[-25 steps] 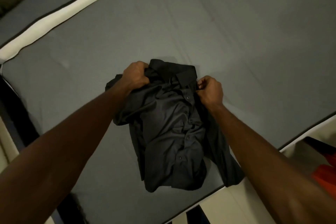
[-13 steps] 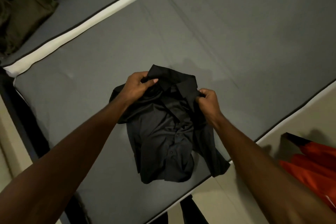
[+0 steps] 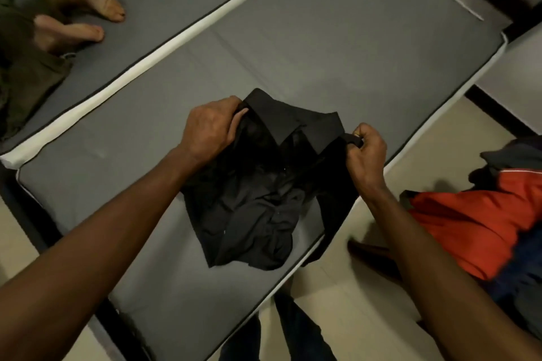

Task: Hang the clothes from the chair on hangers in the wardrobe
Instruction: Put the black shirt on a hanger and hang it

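A black button-up shirt lies crumpled on the grey mattress, its collar toward the far side. My left hand grips the shirt's left shoulder beside the collar. My right hand pinches the right shoulder fabric near the mattress edge. The shirt's lower right side hangs a little over that edge. No hanger or wardrobe is in view.
A pile of clothes, orange with dark pieces, lies at the right, with a dark chair part below it. Another person's bare feet rest on a second grey mattress at the upper left. Pale floor lies near me.
My hands have pulled the shoulders apart, so the collar spreads wider. The view has tilted up and right, bringing the feet and the clothes pile into sight.
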`<state>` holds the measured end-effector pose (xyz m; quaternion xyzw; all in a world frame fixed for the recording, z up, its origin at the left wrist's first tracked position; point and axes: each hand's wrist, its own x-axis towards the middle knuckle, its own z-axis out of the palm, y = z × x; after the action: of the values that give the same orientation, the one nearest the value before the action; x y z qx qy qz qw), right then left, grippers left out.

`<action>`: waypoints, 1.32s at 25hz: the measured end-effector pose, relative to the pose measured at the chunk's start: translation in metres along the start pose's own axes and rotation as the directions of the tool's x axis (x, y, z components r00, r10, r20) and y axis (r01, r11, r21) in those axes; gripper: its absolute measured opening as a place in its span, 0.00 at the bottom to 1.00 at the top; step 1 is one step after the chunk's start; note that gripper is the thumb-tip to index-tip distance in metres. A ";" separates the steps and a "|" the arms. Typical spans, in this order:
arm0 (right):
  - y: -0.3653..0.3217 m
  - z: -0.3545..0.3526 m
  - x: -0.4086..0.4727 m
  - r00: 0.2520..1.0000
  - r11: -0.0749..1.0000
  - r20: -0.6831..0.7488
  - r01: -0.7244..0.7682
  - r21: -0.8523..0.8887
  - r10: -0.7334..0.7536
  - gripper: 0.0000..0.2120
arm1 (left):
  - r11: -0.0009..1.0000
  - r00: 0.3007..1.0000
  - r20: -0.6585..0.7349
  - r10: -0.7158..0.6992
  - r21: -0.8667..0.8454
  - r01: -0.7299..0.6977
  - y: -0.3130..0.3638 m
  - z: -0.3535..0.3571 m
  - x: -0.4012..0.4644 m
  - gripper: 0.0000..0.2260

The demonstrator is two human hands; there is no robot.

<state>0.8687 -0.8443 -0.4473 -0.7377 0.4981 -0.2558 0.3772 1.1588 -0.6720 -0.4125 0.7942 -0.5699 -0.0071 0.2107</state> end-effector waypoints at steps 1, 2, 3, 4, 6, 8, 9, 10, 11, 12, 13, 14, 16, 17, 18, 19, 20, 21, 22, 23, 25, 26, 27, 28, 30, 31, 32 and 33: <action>-0.006 -0.020 -0.005 0.999 0.999 -0.017 -0.040 0.007 0.040 0.08 | 1.000 1.000 -0.024 0.008 -0.021 -0.008 0.019 -0.010 0.006 0.13; -0.014 -0.045 -0.008 0.995 0.996 -0.036 -0.086 0.038 0.088 0.08 | 0.998 0.999 -0.018 0.031 -0.059 -0.032 0.041 -0.023 0.013 0.10; -0.020 -0.070 -0.011 0.991 0.990 -0.052 -0.121 0.072 0.125 0.10 | 0.994 0.997 0.017 0.079 -0.080 -0.077 0.062 -0.036 0.020 0.08; -0.023 -0.088 -0.013 0.990 0.989 -0.057 -0.128 0.080 0.133 0.10 | 0.990 0.991 0.056 0.125 -0.079 -0.121 0.076 -0.043 0.024 0.07; -0.038 -0.142 -0.018 0.995 0.997 -0.060 -0.077 0.019 0.078 0.11 | 0.987 0.981 0.116 0.154 -0.054 -0.148 0.113 -0.068 0.038 0.09; -0.052 -0.186 -0.030 0.996 0.999 -0.071 -0.053 -0.006 0.053 0.12 | 0.991 0.992 0.106 0.067 -0.121 -0.054 0.146 -0.089 0.054 0.11; -0.060 -0.204 -0.037 0.995 0.998 -0.089 -0.052 0.019 0.054 0.12 | 0.982 0.995 0.100 0.024 -0.187 -0.005 0.160 -0.098 0.061 0.12; -0.066 -0.222 -0.047 0.991 0.998 -0.124 -0.048 0.043 0.053 0.12 | 0.967 0.995 0.101 0.005 -0.253 0.021 0.176 -0.106 0.066 0.12; -0.071 -0.242 -0.059 0.983 0.998 -0.175 -0.044 0.054 0.053 0.12 | 0.950 0.995 0.100 0.024 -0.314 0.009 0.196 -0.112 0.069 0.10; -0.077 -0.262 -0.073 0.969 0.998 -0.240 -0.040 0.048 0.051 0.12 | 0.930 0.993 0.100 0.062 -0.367 -0.021 0.218 -0.120 0.070 0.08; -0.081 -0.284 -0.087 0.948 0.999 -0.316 -0.030 0.023 0.036 0.11 | 0.909 0.990 0.097 0.102 -0.414 -0.053 0.241 -0.129 0.071 0.05; -0.086 -0.304 -0.102 0.926 1.000 -0.378 -0.025 -0.009 0.020 0.10 | 0.890 0.987 0.090 0.132 -0.450 -0.077 0.263 -0.140 0.070 0.03; -0.098 -0.346 -0.137 0.898 0.999 -0.439 -0.015 -0.052 -0.009 0.10 | 0.871 0.975 0.093 0.200 -0.473 -0.134 0.298 -0.163 0.069 0.04; -0.104 -0.366 -0.156 0.888 0.998 -0.459 -0.008 -0.059 -0.020 0.09 | 0.875 0.959 0.109 0.261 -0.447 -0.187 0.312 -0.174 0.068 0.06; -0.111 -0.385 -0.176 0.871 0.999 -0.491 -0.007 -0.053 -0.020 0.10 | 0.877 0.929 0.146 0.339 -0.406 -0.256 0.326 -0.185 0.067 0.10; -0.120 -0.402 -0.198 0.843 1.000 -0.537 -0.015 -0.021 0.001 0.11 | 0.865 0.882 0.199 0.428 -0.373 -0.336 0.340 -0.196 0.063 0.14; -0.127 -0.418 -0.220 0.816 1.000 -0.578 -0.009 0.025 0.022 0.13 | 0.839 0.819 0.267 0.508 -0.369 -0.399 0.355 -0.208 0.059 0.18; -0.132 -0.429 -0.233 0.806 0.998 -0.591 0.004 0.068 0.037 0.17 | 0.817 0.759 0.338 0.556 -0.387 -0.427 0.366 -0.218 0.058 0.21; -0.137 -0.441 -0.252 0.799 0.997 -0.600 0.008 0.077 0.040 0.19 | 0.793 0.697 0.391 0.602 -0.399 -0.461 0.380 -0.230 0.057 0.21; -0.143 -0.453 -0.271 0.792 0.996 -0.608 -0.003 0.084 0.054 0.19 | 0.768 0.639 0.428 0.639 -0.395 -0.504 0.394 -0.242 0.057 0.19; -0.151 -0.477 -0.312 0.742 0.993 -0.662 -0.036 0.111 0.101 0.15 | 0.696 0.550 0.432 0.715 -0.374 -0.613 0.425 -0.261 0.062 0.12; -0.159 -0.491 -0.333 0.711 0.993 -0.695 -0.040 0.113 0.108 0.14 | 0.670 0.541 0.400 0.740 -0.359 -0.650 0.443 -0.269 0.063 0.09; -0.166 -0.505 -0.351 0.691 0.993 -0.715 -0.039 0.108 0.105 0.14 | 0.663 0.564 0.351 0.747 -0.345 -0.664 0.460 -0.276 0.066 0.08; -0.175 -0.520 -0.371 0.668 0.994 -0.737 -0.040 0.099 0.100 0.14 | 0.666 0.597 0.295 0.746 -0.332 -0.668 0.480 -0.283 0.065 0.09; -0.194 -0.545 -0.411 0.592 0.994 -0.799 -0.051 0.093 0.105 0.14 | 0.672 0.659 0.167 0.733 -0.328 -0.664 0.521 -0.295 0.056 0.08; -0.203 -0.555 -0.430 0.553 0.994 -0.826 -0.049 0.095 0.107 0.14 | 0.668 0.680 0.101 0.726 -0.339 -0.663 0.540 -0.301 0.050 0.07; -0.208 -0.565 -0.448 0.525 0.995 -0.845 -0.048 0.090 0.102 0.14 | 0.654 0.687 0.038 0.725 -0.351 -0.670 0.559 -0.305 0.043 0.06; -0.215 -0.573 -0.467 0.515 0.996 -0.853 -0.057 0.068 0.088 0.14 | 0.630 0.679 -0.009 0.734 -0.364 -0.686 0.578 -0.309 0.036 0.05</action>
<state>0.3794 -0.5367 0.0618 -0.4898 0.6451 -0.5767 0.1062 0.7278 -0.7546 0.0751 0.4534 -0.8398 -0.0766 0.2886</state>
